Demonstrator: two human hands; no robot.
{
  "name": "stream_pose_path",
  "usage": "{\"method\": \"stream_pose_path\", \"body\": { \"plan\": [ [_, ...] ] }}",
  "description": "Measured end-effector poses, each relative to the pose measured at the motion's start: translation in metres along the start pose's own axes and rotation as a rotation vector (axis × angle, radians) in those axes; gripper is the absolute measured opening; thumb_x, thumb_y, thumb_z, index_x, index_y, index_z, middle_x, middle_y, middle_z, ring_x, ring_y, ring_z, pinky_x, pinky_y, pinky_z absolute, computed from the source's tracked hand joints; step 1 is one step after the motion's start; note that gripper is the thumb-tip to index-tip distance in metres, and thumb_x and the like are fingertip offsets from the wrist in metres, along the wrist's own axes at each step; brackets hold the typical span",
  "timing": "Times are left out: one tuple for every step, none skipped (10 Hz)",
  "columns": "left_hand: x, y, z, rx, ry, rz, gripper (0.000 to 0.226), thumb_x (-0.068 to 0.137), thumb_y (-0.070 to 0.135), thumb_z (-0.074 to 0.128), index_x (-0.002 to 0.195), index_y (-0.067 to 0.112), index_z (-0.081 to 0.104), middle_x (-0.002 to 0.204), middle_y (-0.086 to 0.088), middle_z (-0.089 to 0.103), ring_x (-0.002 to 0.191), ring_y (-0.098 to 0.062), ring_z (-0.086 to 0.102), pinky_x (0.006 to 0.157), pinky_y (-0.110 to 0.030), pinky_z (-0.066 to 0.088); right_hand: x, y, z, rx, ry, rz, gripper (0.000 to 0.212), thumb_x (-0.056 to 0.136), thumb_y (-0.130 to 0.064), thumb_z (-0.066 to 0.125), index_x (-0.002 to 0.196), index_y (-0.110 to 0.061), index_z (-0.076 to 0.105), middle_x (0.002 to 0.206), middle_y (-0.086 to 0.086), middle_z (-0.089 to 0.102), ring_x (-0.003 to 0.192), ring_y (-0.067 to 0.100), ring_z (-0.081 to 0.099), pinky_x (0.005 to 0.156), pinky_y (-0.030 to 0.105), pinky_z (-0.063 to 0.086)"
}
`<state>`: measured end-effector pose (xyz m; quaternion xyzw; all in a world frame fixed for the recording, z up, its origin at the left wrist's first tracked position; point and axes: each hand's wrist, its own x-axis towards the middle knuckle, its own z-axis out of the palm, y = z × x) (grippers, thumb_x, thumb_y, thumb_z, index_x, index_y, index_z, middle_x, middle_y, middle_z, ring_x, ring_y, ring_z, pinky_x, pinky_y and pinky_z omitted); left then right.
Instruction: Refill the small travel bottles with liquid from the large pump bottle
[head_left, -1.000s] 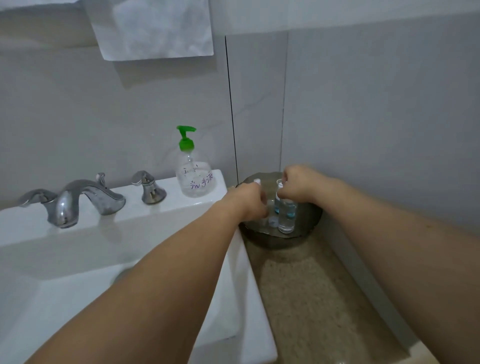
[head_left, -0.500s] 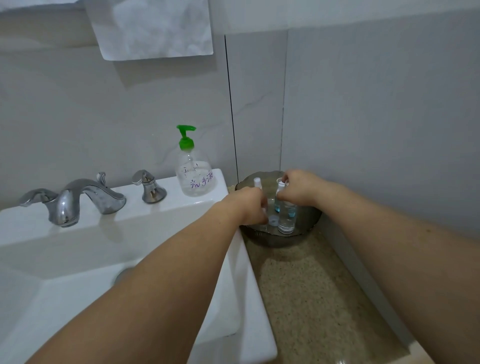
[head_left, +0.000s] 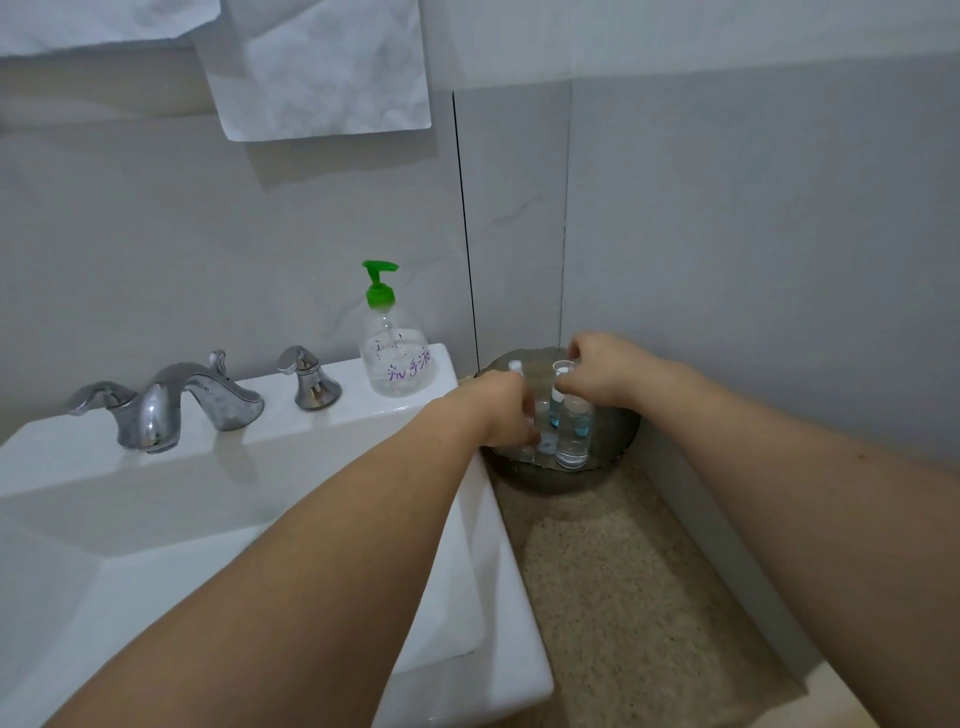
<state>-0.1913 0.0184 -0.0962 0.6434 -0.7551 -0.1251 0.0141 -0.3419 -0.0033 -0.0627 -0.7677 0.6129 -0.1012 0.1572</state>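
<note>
Clear small travel bottles (head_left: 572, 434) are kept upright in a dark bowl (head_left: 621, 441) on the speckled surface (head_left: 613, 571), one steadied by the left hand (head_left: 501, 410) while its top is pinched by the right hand (head_left: 605, 374), presumably for uncapping, the green-topped pump bottle (head_left: 392, 348) waiting untouched on the sink (head_left: 260, 467) ledge.

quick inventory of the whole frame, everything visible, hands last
pump bottle: 1, clear with green pump, back right corner of the sink ledge
small travel bottles: several, exact count hidden by the hands, clear, some with blue liquid, standing in the tray
tray: 1, dark, round, counter corner right of the sink
faucet: 1 spout with 2 handles, chrome, on the sink ledge
sink: 1, white, left
counter: 1, speckled beige, right of the sink
towel: 1, white, hanging on the wall
left hand: curled among the bottles, grip unclear
right hand: pinches a bottle top
</note>
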Motion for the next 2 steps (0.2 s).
{"method": "stream_pose_path", "body": {
  "plan": [
    [-0.007,-0.002,-0.007,-0.01,0.011,-0.003,0.035,0.09,0.04,0.071,0.115,0.016,0.07,0.107,-0.004,0.066,0.095,-0.023,0.059,0.076,-0.031,0.046,-0.005,-0.002,-0.006,0.009,0.009,-0.002,0.043,0.089,-0.024,0.059,0.127,-0.006,0.053,0.124,0.014,0.057,0.109,0.029,0.055,0.084,0.034,0.047],
    [-0.02,-0.001,-0.021,-0.023,0.037,-0.001,0.037,0.092,0.04,0.07,0.118,0.013,0.068,0.112,-0.006,0.067,0.102,-0.025,0.062,0.08,-0.033,0.049,-0.014,-0.007,-0.013,0.034,0.057,0.001,0.053,0.089,-0.025,0.061,0.137,-0.008,0.046,0.134,0.014,0.051,0.118,0.03,0.052,0.094,0.037,0.047]
  ]
}}
